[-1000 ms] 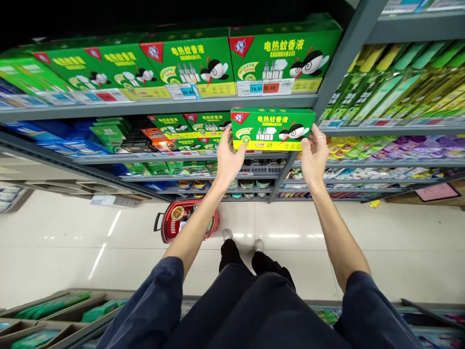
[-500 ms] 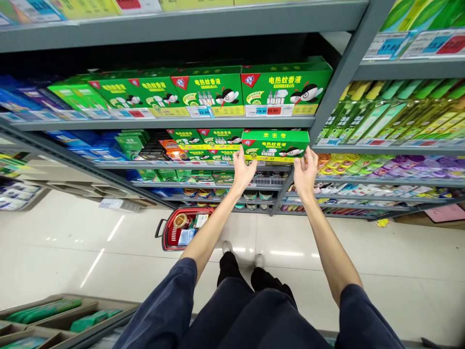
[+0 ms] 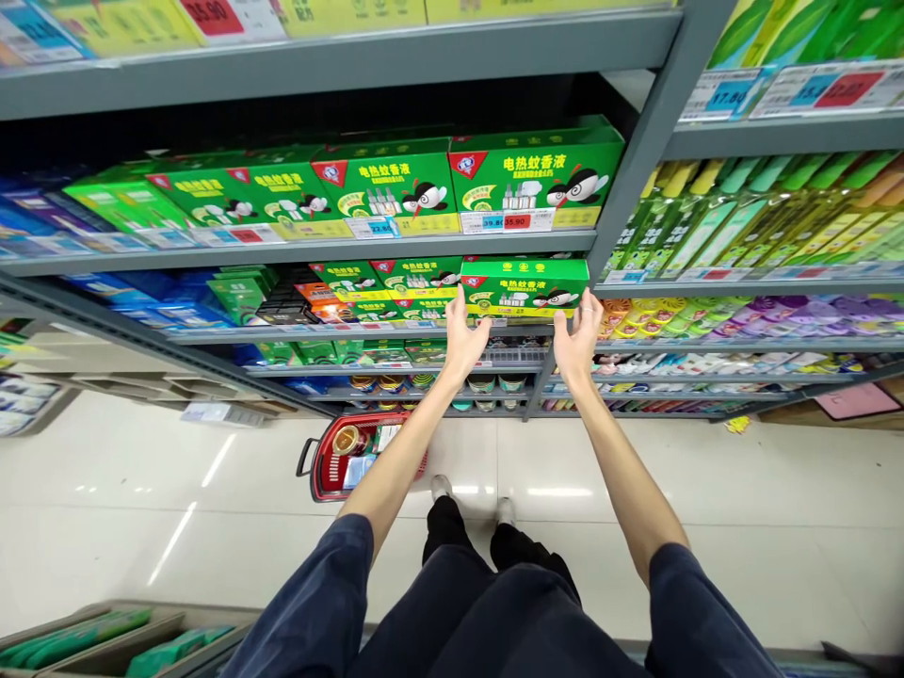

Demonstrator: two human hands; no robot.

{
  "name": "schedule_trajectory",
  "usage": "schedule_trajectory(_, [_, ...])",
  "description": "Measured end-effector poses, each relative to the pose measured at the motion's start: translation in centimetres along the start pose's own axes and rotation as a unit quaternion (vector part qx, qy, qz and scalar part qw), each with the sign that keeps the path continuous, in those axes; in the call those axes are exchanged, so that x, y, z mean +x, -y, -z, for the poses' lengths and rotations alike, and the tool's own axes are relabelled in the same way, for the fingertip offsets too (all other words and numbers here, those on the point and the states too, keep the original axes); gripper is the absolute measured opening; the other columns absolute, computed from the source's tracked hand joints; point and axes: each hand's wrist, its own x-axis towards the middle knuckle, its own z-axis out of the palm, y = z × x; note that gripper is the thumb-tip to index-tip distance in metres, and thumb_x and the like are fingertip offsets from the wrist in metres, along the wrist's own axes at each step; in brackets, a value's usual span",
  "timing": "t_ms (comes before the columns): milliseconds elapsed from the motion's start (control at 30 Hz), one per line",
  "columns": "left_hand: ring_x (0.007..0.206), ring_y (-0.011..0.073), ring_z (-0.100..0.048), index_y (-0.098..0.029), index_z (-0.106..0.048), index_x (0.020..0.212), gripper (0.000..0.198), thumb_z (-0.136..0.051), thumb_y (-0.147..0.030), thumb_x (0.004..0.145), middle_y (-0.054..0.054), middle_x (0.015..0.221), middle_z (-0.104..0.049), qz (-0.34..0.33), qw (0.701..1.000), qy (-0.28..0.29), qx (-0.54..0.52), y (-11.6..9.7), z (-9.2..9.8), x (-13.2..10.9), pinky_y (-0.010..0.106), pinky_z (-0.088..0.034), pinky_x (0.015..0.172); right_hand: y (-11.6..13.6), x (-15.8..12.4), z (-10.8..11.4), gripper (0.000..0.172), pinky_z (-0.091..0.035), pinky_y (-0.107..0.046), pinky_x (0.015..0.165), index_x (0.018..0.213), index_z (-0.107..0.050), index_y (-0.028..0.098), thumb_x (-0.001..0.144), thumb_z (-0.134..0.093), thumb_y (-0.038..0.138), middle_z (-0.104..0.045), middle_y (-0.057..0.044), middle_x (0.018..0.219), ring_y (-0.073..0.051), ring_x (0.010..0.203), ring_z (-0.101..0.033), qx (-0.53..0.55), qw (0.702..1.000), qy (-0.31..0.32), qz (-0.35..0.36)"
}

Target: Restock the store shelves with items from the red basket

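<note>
A green mosquito-repellent liquid box (image 3: 524,285) with a cartoon mosquito on its front sits at the right end of a middle shelf, level with its neighbours. At the box's lower left corner is my left hand (image 3: 466,337), fingers and thumb curled against it. My right hand (image 3: 577,331), with a ring on one finger, grips the right end. Both hands hold the box between them; the fingertips behind its ends are partly hidden. Similar green boxes (image 3: 416,273) are stacked directly to its left, and larger ones (image 3: 537,179) stand on the shelf above.
A grey shelf upright (image 3: 625,169) rises just right of the box. Green bottles (image 3: 763,221) fill the shelf beyond it. On the floor at my left stands a red shopping basket (image 3: 321,471) with several items inside. Behind me is a low display bin (image 3: 169,626).
The view has shifted slightly, so the shelves, box and hands appear a little further left. Both hands remain at the ends of the box, which has hardly moved against its neighbours.
</note>
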Motion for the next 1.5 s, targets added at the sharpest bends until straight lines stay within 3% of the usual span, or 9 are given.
schedule_trajectory(233, [0.156,0.0364,-0.044,-0.035,-0.036,0.171,0.094,-0.078,-0.028,0.087,0.013,0.156,-0.041,0.018,1.0,0.001,0.01,-0.8,-0.5,0.2,0.054,-0.032,0.135,0.0,0.7,-0.4,0.081,-0.034,-0.053,0.136,0.173,-0.028,0.023,0.104,-0.047,0.06,-0.035,-0.017,0.169,-0.027,0.162,-0.04,-0.039,0.999,-0.01,0.014])
schedule_trajectory(400, [0.163,0.0361,-0.034,-0.039,-0.029,0.173,0.098,-0.077,-0.027,0.089,0.011,0.166,-0.033,0.021,1.0,0.008,0.004,-1.2,-0.9,-0.3,0.057,-0.028,0.136,0.8,-0.2,-1.0,0.076,-0.023,-0.054,0.14,0.174,-0.027,0.025,0.105,-0.049,0.051,-0.031,-0.013,0.18,-0.025,0.171,-0.023,-0.077,0.996,-0.003,0.037])
schedule_trajectory(633, [0.165,0.0369,-0.032,-0.035,-0.022,0.174,0.103,-0.078,-0.025,0.088,0.013,0.175,-0.028,0.024,1.0,-0.008,0.006,-1.1,-1.6,-0.7,0.056,-0.027,0.137,0.7,-0.7,-2.3,0.085,-0.016,-0.054,0.141,0.178,-0.005,0.026,0.106,-0.045,0.048,-0.004,-0.01,0.187,-0.024,0.174,-0.005,-0.091,0.995,0.021,0.026])
schedule_trajectory(833, [0.169,0.0337,-0.024,-0.033,-0.026,0.172,0.097,-0.077,-0.025,0.09,0.012,0.178,-0.027,0.021,1.0,-0.013,0.001,-0.8,-2.0,-0.7,0.054,-0.021,0.14,1.1,-0.5,-3.1,0.086,-0.015,-0.057,0.14,0.178,0.003,0.026,0.107,-0.043,0.045,0.016,-0.009,0.185,-0.029,0.174,0.009,-0.124,0.989,0.036,0.071])
schedule_trajectory(967, [0.17,0.0329,-0.023,-0.034,-0.019,0.175,0.098,-0.072,-0.025,0.092,0.012,0.18,-0.014,0.034,0.999,0.003,0.004,-1.5,-2.2,-1.0,0.051,-0.022,0.14,1.2,-0.9,-3.9,0.09,-0.016,-0.067,0.137,0.178,0.005,0.028,0.105,-0.045,0.045,0.014,-0.013,0.182,-0.037,0.173,0.001,-0.163,0.984,0.011,0.068])
schedule_trajectory(1133, [0.165,0.0303,-0.03,-0.031,-0.021,0.175,0.099,-0.07,-0.02,0.09,0.014,0.164,-0.023,0.038,0.999,-0.009,0.02,-2.2,-2.5,-1.3,0.045,-0.022,0.14,1.2,-2.3,-5.1,0.092,-0.023,-0.066,0.135,0.177,0.007,0.029,0.103,-0.046,0.046,0.003,-0.017,0.176,-0.037,0.166,-0.02,-0.15,0.987,0.025,0.044])
schedule_trajectory(1267, [0.168,0.0301,-0.023,-0.032,-0.023,0.174,0.097,-0.07,-0.019,0.091,0.013,0.164,-0.024,0.034,0.999,-0.015,0.016,-1.6,-2.7,-1.0,0.047,-0.02,0.14,1.3,-2.5,-5.8,0.091,-0.021,-0.066,0.135,0.177,0.007,0.026,0.104,-0.044,0.049,0.011,-0.018,0.177,-0.039,0.169,-0.013,-0.134,0.99,0.029,0.044])
schedule_trajectory(1400, [0.162,0.0302,-0.036,-0.032,-0.029,0.171,0.091,-0.069,-0.017,0.091,0.013,0.165,-0.03,-0.008,1.0,-0.009,0.028,0.2,-1.9,-0.6,0.05,-0.027,0.138,1.8,-2.1,-6.0,0.091,-0.02,-0.069,0.134,0.177,0.004,0.029,0.105,-0.046,0.053,0.018,-0.017,0.18,-0.042,0.17,-0.006,-0.158,0.985,0.036,0.054])
schedule_trajectory(1500, [0.153,0.0304,-0.048,-0.025,-0.033,0.169,0.084,-0.066,-0.019,0.092,0.017,0.165,-0.039,-0.03,0.999,-0.004,0.04,1.9,-0.5,-0.3,0.05,-0.037,0.134,2.6,-2.0,-6.9,0.099,-0.019,-0.073,0.132,0.177,0.006,0.026,0.103,-0.052,0.06,0.026,-0.018,0.179,-0.045,0.171,0.006,-0.2,0.978,0.036,0.055])
